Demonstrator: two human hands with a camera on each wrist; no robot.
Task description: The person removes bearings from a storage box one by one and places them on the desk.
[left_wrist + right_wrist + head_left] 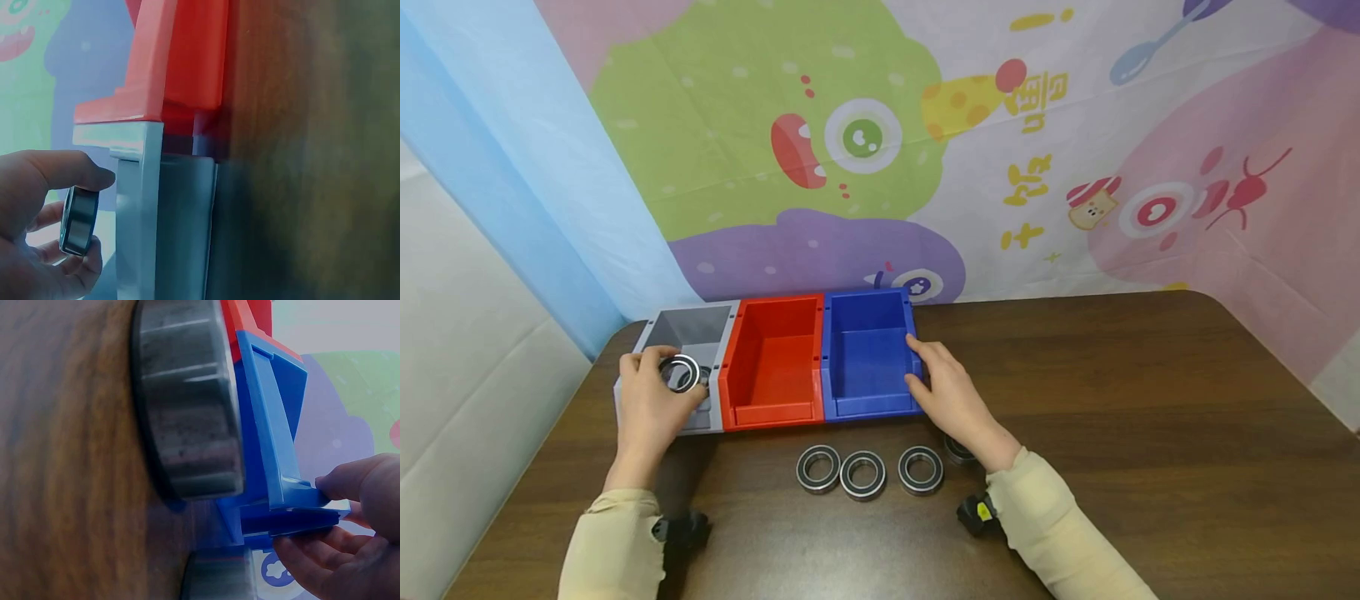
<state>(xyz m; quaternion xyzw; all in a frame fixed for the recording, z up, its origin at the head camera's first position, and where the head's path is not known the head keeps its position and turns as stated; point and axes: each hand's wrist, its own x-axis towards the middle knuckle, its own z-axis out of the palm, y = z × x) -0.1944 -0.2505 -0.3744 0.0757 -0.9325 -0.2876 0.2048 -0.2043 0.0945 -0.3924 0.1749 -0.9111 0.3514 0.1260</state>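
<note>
My left hand (647, 412) pinches a ball bearing (80, 222) between thumb and fingers, holding it above the front of the grey bin (700, 321). Behind it, part of another ring shows inside that bin, mostly covered. On the right, my right hand (958, 398) grips the side wall of the blue bin (868, 354), thumb at the rim and fingers along the outer face. Between the two stands the red bin (778, 358). In front of the bins lie a left bearing (805, 482), a middle bearing (848, 485) and a right bearing (934, 482). One more bearing (957, 452) is partly hidden under my right wrist.
The three bins stand side by side near the back left of the brown wooden table (1120, 417). A patterned cloth (722, 125) hangs behind the table. Bare wood extends to the right of the blue bin.
</note>
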